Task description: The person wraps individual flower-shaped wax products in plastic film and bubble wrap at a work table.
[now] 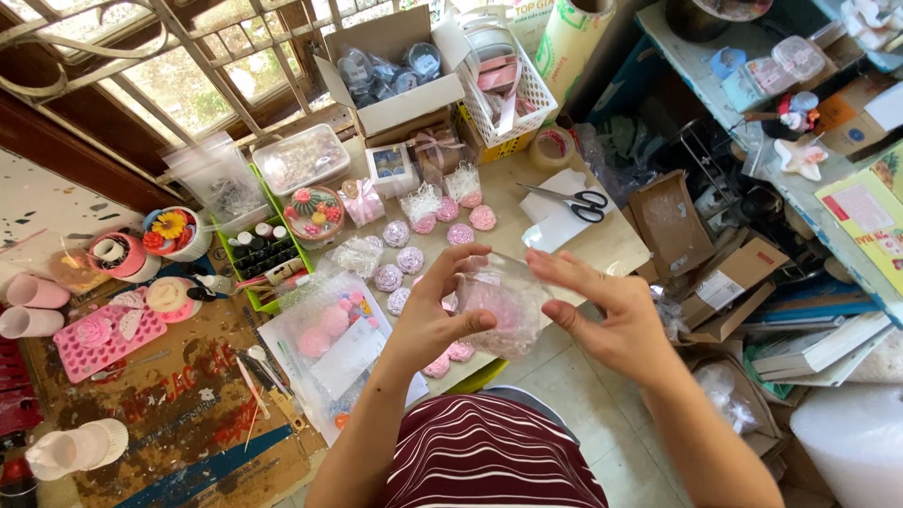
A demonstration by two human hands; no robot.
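Both my hands hold one small pink flower-shaped piece wrapped in bubble wrap [499, 310] above the table's front edge. My left hand [435, 315] grips its left side with thumb and fingers. My right hand [607, 315] pinches its right side, fingers stretched over the top. Beneath and behind them, several unwrapped pink and lilac flower-shaped pieces [410, 259] lie on the beige table [611, 246]. A clear plastic bag with pink pieces [324, 341] rests to the left.
Black-handled scissors [574, 200] lie on white paper at the back right. A tape roll [552, 146], a white basket [503, 89], an open cardboard box [395, 71] and clear tubs stand at the back. A pink mould [99, 341] lies far left. Cardboard boxes crowd the floor at right.
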